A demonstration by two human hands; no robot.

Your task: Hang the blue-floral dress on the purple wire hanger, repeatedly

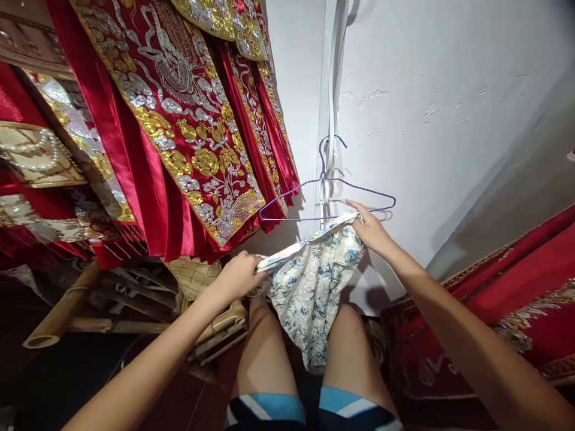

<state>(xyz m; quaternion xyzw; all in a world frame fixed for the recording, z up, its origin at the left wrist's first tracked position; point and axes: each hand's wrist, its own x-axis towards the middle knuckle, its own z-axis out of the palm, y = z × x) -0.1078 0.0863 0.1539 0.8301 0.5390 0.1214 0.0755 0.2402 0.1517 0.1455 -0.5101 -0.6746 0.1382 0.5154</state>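
A white garment with a blue and yellow floral print (pixel 309 287) hangs stretched between both hands by its top band. My left hand (pixel 242 274) is closed round the band's left end. At the right end, my right hand (pixel 367 228) pinches the band, its index finger reaching up toward the hanger. A thin purple hanger (pixel 323 177) hangs by its hook on the wall, just above the garment. The lower bar of the hanger passes close behind or above the band; whether they touch I cannot tell.
Red embroidered costumes with gold and silver (pixel 179 120) hang at the left. Below them is bamboo furniture (pixel 85 299). A white strap or cable (pixel 332 72) runs down the pale wall (pixel 426 90). Red decorated cloth (pixel 516 299) lies at the right.
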